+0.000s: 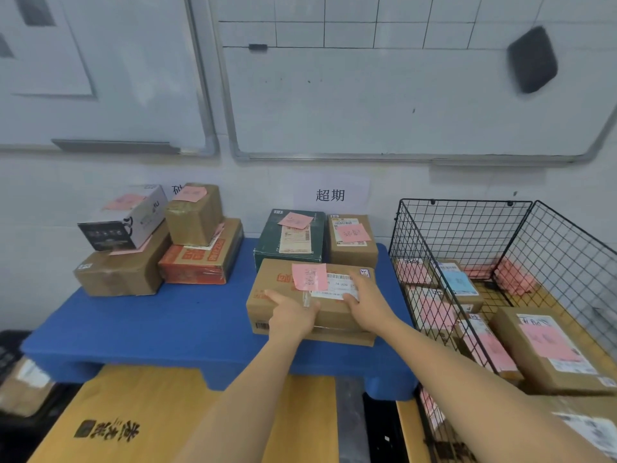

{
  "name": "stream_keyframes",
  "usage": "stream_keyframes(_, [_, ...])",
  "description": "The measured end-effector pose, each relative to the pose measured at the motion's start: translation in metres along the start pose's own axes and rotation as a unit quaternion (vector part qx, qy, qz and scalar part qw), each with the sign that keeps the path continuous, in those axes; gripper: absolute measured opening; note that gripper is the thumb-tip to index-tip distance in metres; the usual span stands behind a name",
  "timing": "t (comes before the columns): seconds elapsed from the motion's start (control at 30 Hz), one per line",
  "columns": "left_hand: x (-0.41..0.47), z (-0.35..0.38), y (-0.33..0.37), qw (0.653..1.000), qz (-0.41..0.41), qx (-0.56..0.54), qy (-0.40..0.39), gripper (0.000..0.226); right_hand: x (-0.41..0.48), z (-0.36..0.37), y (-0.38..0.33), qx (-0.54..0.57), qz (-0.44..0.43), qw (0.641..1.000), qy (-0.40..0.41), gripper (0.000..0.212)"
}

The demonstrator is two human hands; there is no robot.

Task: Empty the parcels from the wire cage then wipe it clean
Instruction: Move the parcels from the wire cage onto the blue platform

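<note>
A brown cardboard parcel (283, 295) with a pink note and a white label lies on the blue platform (150, 322). My left hand (293, 317) rests on its near top edge, fingers fairly straight. My right hand (369, 304) lies flat over the label on its right side. The black wire cage (467, 235) stands to the right and holds several parcels with pink notes, the largest a brown box (547, 349) at the front right.
Behind the held parcel stand a dark green box (290, 235) and a small brown box (354, 242). A stack of several parcels (160, 242) fills the platform's back left. Whiteboards hang on the wall. A wooden surface (133, 419) lies in front.
</note>
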State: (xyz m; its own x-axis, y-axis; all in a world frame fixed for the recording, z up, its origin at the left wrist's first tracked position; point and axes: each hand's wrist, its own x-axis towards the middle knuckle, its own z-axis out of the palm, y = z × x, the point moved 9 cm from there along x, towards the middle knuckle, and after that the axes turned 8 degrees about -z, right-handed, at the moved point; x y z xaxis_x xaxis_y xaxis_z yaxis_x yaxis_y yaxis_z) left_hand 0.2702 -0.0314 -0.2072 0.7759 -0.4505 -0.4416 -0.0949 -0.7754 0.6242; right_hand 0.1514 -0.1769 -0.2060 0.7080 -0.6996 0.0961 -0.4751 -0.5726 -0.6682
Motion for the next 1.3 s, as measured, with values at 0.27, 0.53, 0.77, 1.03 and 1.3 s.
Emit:
stream_keyframes(0.27, [0.0, -0.064, 0.023, 0.935, 0.143, 0.252, 0.204, 0.058, 0.0, -0.011, -0.002, -0.037, -0.003, 0.999, 0.021, 0.067])
stream_keyframes(0.53, [0.036, -0.038, 0.01, 0.956, 0.123, 0.262, 0.04, 0.074, -0.001, -0.012, -0.001, -0.022, 0.027, 0.999, 0.024, 0.061])
stream_keyframes(0.77, [0.037, -0.031, 0.006, 0.958, 0.112, 0.261, 0.041, 0.077, 0.007, -0.005, 0.006, -0.044, 0.026, 0.999, -0.01, 0.069])
stream_keyframes(1.03, [0.017, -0.054, 0.048, 0.949, 0.194, 0.225, 0.102, 0.079, -0.004, -0.033, -0.029, -0.08, -0.028, 0.996, 0.035, 0.07])
stream_keyframes(1.3, [-0.068, -0.024, 0.15, 0.916, 0.375, 0.134, 0.052, 0.066, -0.038, -0.151, -0.094, -0.084, -0.12, 0.977, 0.153, 0.056])
